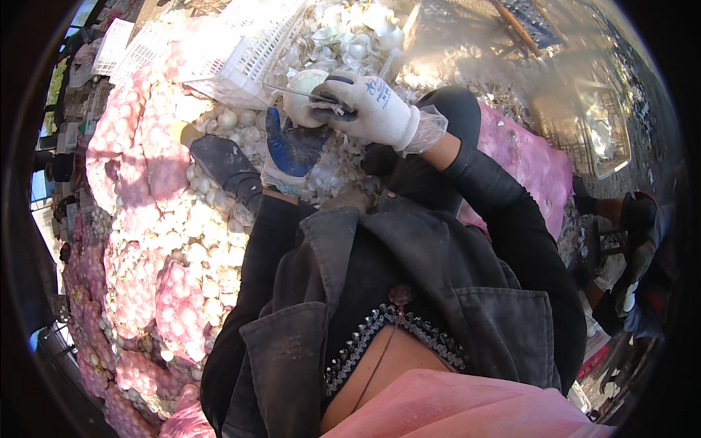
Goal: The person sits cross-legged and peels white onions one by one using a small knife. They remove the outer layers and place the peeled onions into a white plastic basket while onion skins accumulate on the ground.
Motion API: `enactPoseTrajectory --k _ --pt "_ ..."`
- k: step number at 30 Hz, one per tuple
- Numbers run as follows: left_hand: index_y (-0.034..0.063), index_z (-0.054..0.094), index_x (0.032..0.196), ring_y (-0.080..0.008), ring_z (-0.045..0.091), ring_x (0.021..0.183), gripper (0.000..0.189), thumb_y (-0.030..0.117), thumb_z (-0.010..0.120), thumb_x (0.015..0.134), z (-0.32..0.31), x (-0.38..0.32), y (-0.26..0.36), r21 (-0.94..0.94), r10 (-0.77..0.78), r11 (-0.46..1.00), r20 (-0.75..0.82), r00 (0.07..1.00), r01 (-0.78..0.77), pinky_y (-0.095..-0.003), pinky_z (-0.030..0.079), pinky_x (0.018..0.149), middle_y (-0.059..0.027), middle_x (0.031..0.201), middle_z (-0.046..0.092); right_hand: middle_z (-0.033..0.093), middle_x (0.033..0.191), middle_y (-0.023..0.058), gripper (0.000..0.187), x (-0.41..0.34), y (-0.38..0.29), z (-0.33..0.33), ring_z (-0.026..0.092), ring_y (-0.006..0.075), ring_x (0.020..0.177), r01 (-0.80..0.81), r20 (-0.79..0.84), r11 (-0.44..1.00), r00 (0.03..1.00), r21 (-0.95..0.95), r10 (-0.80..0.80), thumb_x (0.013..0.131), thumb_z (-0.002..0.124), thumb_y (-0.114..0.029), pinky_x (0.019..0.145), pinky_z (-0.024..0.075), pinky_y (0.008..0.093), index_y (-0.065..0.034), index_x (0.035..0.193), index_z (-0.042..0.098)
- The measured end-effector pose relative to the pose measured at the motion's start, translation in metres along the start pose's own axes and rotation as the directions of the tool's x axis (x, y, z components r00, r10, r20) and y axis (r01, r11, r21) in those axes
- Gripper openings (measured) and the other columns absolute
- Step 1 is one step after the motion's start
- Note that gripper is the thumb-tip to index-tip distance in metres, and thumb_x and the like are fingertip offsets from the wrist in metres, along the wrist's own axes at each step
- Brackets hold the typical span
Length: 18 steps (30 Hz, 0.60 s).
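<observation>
A large pale onion [300, 98] is held up in front of me between my gloved hands. My right hand [364, 107], in a white knit glove with dark fingertips and a clear plastic cuff, grips a knife [287, 89] whose thin blade lies across the onion. The right fingers also press the onion's side, and the knife's handle is hidden in them. Just below, my left hand [296, 150], in a blue-palmed glove, is turned palm up with its thumb raised; the onion's underside is at its fingers, which are partly hidden.
White plastic crates [241, 65] stand beyond at the left. Pink mesh sacks of onions [123, 159] and loose onions [191, 241] cover the left side. Peeled onions [358, 44] lie ahead among skins. A pink sack [526, 159] lies at the right, near another crate [608, 137] and another person [635, 257].
</observation>
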<state>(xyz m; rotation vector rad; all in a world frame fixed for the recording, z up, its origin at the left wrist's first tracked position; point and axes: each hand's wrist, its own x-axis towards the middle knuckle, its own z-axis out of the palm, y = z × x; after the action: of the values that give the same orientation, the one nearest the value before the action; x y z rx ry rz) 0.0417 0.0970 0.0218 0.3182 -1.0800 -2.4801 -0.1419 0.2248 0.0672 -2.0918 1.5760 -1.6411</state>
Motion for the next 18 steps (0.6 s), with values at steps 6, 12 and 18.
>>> enactPoseTrajectory --k 6,12,18 --pt "0.0066 0.04 0.151 -0.0332 0.056 0.129 0.061 0.044 0.051 0.103 -0.003 -0.004 -0.024 -0.219 -0.201 0.959 -0.085 0.976 0.178 -0.0486 0.048 0.109 -0.0175 0.147 0.05 0.069 0.105 0.0162 0.042 0.002 -0.003 -0.019 0.07 0.0349 0.093 -0.202 0.486 0.979 0.856 -0.003 0.178 0.086 0.075 -0.024 0.079 0.0563 0.0409 -0.0058 0.122 0.064" --pt "0.0104 0.029 0.158 -0.0379 0.052 0.133 0.072 0.04 0.059 0.1 -0.024 -0.013 -0.033 -0.103 -0.211 0.975 -0.147 0.966 0.198 -0.0527 0.046 0.11 -0.0186 0.151 0.045 0.072 0.082 0.014 0.047 0.033 0.06 -0.038 0.07 0.0258 0.078 -0.416 0.333 0.898 0.834 -0.146 0.441 0.086 0.076 -0.049 0.075 0.0541 0.0386 -0.0053 0.102 0.072" --pt "0.0128 0.032 0.156 -0.0382 0.047 0.138 0.073 0.039 0.065 0.097 -0.038 -0.015 -0.026 -0.015 -0.121 0.993 0.049 0.992 0.121 -0.0573 0.042 0.113 -0.0178 0.151 0.045 0.073 0.094 0.0175 0.047 0.047 0.115 -0.017 0.071 0.0336 0.088 -0.594 -0.059 0.724 0.785 -0.35 0.616 0.092 0.068 -0.048 0.082 0.0547 0.0447 -0.0055 0.111 0.068"
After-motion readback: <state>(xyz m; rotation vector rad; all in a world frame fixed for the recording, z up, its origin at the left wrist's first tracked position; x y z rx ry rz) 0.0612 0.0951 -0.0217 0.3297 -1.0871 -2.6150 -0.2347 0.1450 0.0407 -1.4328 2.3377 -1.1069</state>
